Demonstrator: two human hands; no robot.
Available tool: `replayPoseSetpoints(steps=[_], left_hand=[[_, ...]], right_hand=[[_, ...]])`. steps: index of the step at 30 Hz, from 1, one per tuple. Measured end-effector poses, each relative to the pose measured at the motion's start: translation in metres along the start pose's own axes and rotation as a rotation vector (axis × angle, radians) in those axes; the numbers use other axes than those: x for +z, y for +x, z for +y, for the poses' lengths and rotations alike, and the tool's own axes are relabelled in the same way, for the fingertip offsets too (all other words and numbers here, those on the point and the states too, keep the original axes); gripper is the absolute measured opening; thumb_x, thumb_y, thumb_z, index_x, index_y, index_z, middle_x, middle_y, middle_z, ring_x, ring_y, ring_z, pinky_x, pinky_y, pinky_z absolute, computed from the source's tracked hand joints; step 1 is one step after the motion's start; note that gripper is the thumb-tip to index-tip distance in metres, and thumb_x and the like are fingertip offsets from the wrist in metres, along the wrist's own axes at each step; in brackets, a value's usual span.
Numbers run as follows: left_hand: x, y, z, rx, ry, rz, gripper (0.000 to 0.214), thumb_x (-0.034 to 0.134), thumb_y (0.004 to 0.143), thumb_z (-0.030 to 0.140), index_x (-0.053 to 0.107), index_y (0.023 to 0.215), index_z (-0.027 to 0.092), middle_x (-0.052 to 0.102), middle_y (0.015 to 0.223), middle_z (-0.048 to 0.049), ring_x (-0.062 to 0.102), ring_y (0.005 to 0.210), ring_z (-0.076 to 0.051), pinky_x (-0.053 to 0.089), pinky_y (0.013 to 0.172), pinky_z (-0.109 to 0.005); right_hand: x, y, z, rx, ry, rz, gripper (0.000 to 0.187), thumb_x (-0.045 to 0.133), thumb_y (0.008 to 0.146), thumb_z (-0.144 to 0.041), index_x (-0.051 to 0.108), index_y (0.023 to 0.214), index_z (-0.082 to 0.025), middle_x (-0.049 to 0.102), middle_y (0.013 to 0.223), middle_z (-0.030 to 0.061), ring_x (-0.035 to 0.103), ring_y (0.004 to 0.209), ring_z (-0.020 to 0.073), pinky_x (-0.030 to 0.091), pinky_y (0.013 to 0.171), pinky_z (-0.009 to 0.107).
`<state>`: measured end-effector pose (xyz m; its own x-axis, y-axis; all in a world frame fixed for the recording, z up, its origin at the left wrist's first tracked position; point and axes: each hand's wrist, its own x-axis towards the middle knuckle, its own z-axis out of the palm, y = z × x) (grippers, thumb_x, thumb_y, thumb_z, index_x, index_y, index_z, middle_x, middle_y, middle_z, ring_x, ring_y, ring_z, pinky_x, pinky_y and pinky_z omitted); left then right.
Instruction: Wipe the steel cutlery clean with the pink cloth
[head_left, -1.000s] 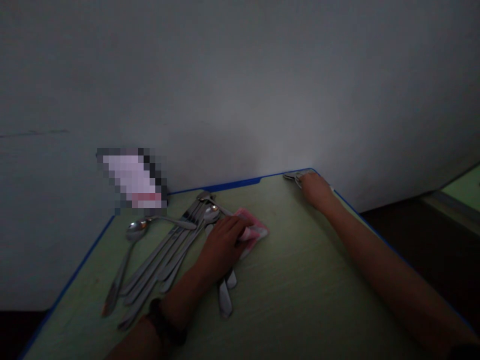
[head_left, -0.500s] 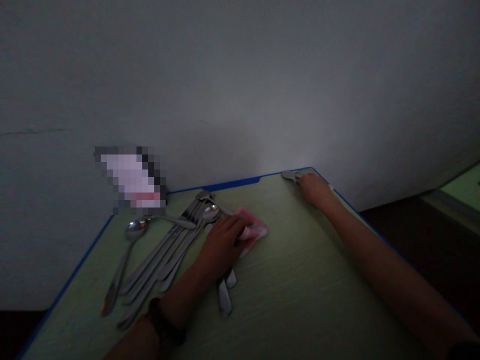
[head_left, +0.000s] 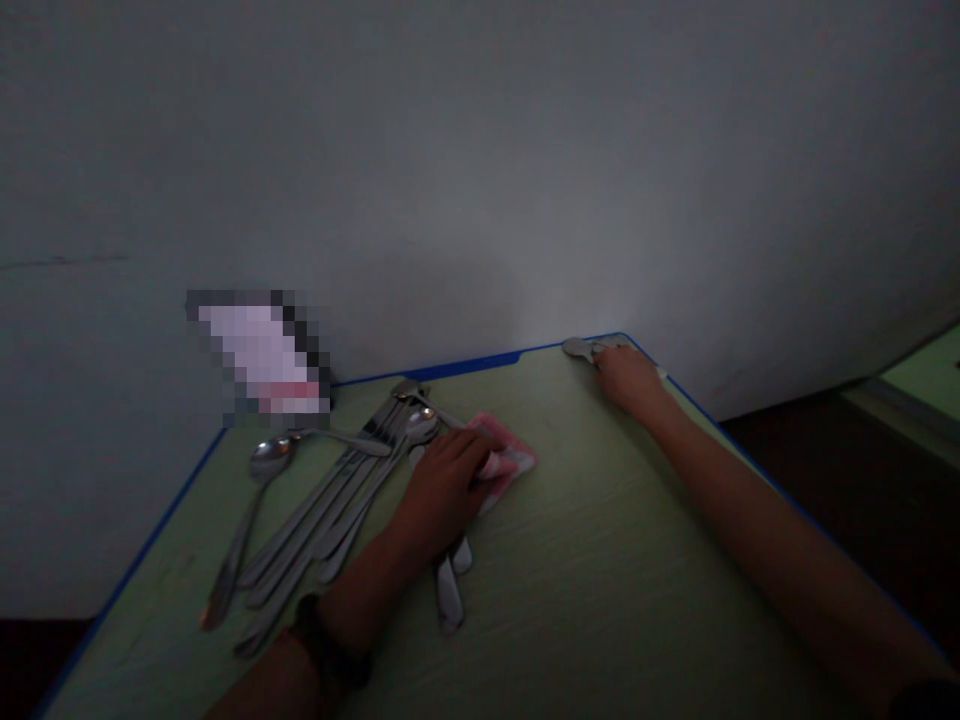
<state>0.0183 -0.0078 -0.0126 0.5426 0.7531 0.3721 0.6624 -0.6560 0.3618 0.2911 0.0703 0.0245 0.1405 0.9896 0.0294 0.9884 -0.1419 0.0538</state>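
My left hand [head_left: 450, 478] rests over the cutlery with its fingers curled on a pink and white cloth [head_left: 514, 452]. Handles of cutlery [head_left: 450, 598] stick out beneath that hand; their other ends are hidden. At the table's far right corner, my right hand [head_left: 628, 378] is closed on a spoon [head_left: 580, 348], whose bowl points left and whose handle is mostly covered by the fingers. Several long metal pieces of cutlery [head_left: 307, 535] lie in a slanted bundle left of my left hand. Outside the bundle, a shiny spoon [head_left: 270, 460] lies bowl away from me.
The pale green table [head_left: 600, 560] has a blue edge and stands against a grey wall [head_left: 480, 180]. A blurred-out upright object [head_left: 259, 350] stands at the back left. Another green surface [head_left: 930, 370] shows at the far right, beyond dark floor.
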Motion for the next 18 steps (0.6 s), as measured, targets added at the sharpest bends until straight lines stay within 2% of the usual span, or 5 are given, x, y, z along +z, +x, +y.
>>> replayPoseSetpoints(steps=[8,18], left_hand=[[0.0003,-0.0004,-0.001,0.001,-0.009,-0.014,0.021,0.06,0.079,0.025,0.057,0.1,0.022,0.062,0.102,-0.0053,0.056,0.096,-0.022,0.043,0.085,-0.037],[-0.0009,0.0005,0.0004,-0.019,-0.013,-0.03,0.018,0.058,0.081,0.028,0.058,0.098,0.022,0.063,0.102,-0.0056,0.056,0.097,-0.023,0.043,0.085,-0.037]], right_hand=[[0.0015,0.0,0.001,-0.004,-0.012,0.038,0.033,0.039,0.085,-0.019,0.059,0.111,-0.017,0.062,0.108,0.0168,0.06,0.098,0.0271,0.046,0.077,0.035],[-0.0006,0.002,0.0057,-0.011,0.008,-0.04,0.033,0.042,0.082,-0.02,0.059,0.109,-0.012,0.061,0.11,0.0189,0.059,0.099,0.0293,0.047,0.077,0.037]])
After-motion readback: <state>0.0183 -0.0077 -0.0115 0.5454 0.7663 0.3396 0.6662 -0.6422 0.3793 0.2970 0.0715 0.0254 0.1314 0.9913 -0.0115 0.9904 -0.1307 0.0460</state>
